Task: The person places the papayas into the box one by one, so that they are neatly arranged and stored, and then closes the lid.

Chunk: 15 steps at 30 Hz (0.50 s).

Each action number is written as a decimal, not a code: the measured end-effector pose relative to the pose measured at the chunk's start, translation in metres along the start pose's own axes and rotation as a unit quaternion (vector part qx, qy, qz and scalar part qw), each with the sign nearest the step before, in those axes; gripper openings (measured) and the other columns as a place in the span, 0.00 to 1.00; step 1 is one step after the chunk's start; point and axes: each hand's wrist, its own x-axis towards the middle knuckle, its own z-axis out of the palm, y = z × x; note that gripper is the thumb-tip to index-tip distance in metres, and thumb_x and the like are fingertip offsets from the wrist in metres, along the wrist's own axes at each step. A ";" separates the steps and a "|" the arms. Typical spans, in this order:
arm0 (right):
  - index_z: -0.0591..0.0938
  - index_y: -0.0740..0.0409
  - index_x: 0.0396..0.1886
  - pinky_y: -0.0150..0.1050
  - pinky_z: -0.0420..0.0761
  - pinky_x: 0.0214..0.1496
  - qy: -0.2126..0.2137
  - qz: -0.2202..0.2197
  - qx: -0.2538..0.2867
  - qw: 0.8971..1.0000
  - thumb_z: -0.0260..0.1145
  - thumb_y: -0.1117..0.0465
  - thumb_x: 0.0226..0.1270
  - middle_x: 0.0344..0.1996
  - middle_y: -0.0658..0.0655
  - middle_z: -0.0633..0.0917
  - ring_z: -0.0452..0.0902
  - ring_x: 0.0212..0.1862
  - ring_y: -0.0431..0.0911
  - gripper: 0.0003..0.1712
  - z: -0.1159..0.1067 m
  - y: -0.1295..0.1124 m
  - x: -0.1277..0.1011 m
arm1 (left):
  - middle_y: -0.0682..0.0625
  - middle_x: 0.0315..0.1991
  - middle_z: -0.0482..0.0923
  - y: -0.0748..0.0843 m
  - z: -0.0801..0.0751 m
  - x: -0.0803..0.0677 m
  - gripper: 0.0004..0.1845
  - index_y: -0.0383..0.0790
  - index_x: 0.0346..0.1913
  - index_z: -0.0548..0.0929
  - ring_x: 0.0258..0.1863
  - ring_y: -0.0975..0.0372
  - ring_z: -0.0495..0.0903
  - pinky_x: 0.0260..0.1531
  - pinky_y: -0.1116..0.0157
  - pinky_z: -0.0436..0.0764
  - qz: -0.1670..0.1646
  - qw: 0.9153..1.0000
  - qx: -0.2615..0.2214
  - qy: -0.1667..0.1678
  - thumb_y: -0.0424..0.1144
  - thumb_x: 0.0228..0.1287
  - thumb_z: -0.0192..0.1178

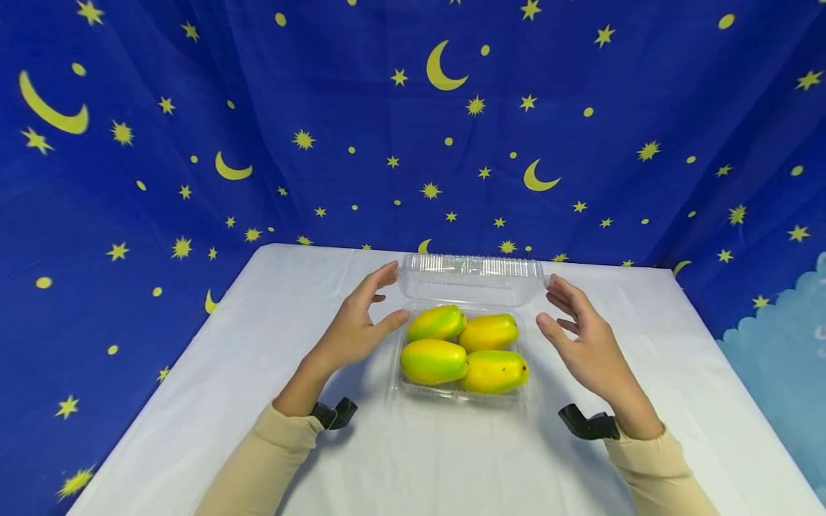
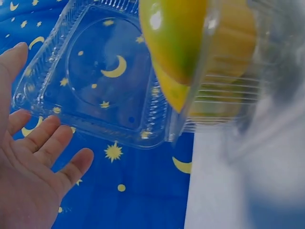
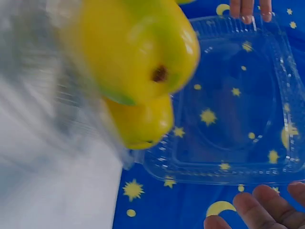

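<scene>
A clear plastic clamshell box (image 1: 493,401) stands on the table with its lid (image 1: 471,287) raised at the back. In its base lie several oblong yellow-green fruits (image 1: 434,362), which look like mangoes or small papayas. My left hand (image 1: 351,326) is at the lid's left edge, fingers extended and the thumb beside the base. Across from it, my right hand (image 1: 581,344) has its fingertips close by the lid's right edge. Neither hand grips anything. The left wrist view shows the left hand (image 2: 38,171) spread beside the lid (image 2: 102,76); fingertips of both hands flank it in the right wrist view.
A white cloth (image 1: 258,344) covers the table. Behind and at the sides hangs a blue curtain (image 1: 361,86) with yellow moons and stars. Black wrist mounts (image 1: 335,413) sit below both hands, at the cuffs of the beige sleeves (image 1: 264,459).
</scene>
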 end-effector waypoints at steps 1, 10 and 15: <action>0.58 0.50 0.80 0.31 0.76 0.65 -0.003 0.002 -0.002 1.000 0.61 0.55 0.76 0.73 0.63 0.68 0.68 0.71 0.60 0.37 0.001 0.000 -0.002 | 0.53 0.75 0.63 0.000 0.001 -0.001 0.40 0.54 0.79 0.56 0.73 0.58 0.66 0.66 0.50 0.73 0.001 1.000 0.002 0.000 0.49 0.69 0.64; 0.58 0.54 0.79 0.63 0.74 0.63 -0.022 0.015 -0.031 0.999 0.58 0.51 0.78 0.75 0.63 0.66 0.68 0.71 0.62 0.37 0.010 0.006 -0.019 | 0.54 0.75 0.64 -0.001 0.004 -0.018 0.35 0.54 0.77 0.59 0.72 0.57 0.67 0.66 0.49 0.73 0.006 1.000 0.028 0.000 0.51 0.72 0.60; 0.58 0.55 0.79 0.63 0.74 0.63 -0.030 0.022 -0.046 0.998 0.56 0.51 0.79 0.75 0.62 0.66 0.68 0.71 0.62 0.36 0.011 0.007 -0.032 | 0.52 0.74 0.66 -0.001 0.003 -0.027 0.32 0.52 0.76 0.62 0.71 0.57 0.68 0.63 0.49 0.75 0.017 0.999 0.049 -0.004 0.47 0.73 0.59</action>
